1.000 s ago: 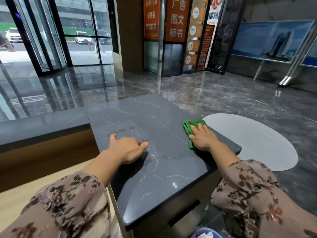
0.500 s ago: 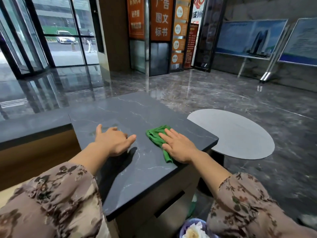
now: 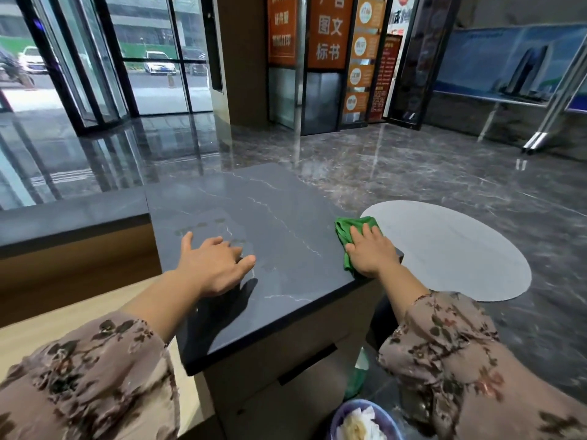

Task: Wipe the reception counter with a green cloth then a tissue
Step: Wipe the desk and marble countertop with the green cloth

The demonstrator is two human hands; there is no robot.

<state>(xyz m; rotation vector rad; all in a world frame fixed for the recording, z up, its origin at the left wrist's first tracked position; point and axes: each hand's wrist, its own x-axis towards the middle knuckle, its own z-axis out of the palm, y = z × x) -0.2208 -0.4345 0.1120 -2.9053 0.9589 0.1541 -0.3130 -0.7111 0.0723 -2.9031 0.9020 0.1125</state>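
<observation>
Stage: cloth pass underway, tissue pass pending | right hand (image 3: 370, 254) flat, pressing green cloth (image 3: 346, 233) at desk (image 3: 279, 281) edge | left hand (image 3: 212, 265) open, empty, braced on desk

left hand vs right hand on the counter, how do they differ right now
The left hand lies bare on the counter with its thumb spread; the right hand presses on the green cloth. The left hand sits mid-counter; the right hand is at the counter's right edge. Both lie palm down, fingers extended.
</observation>
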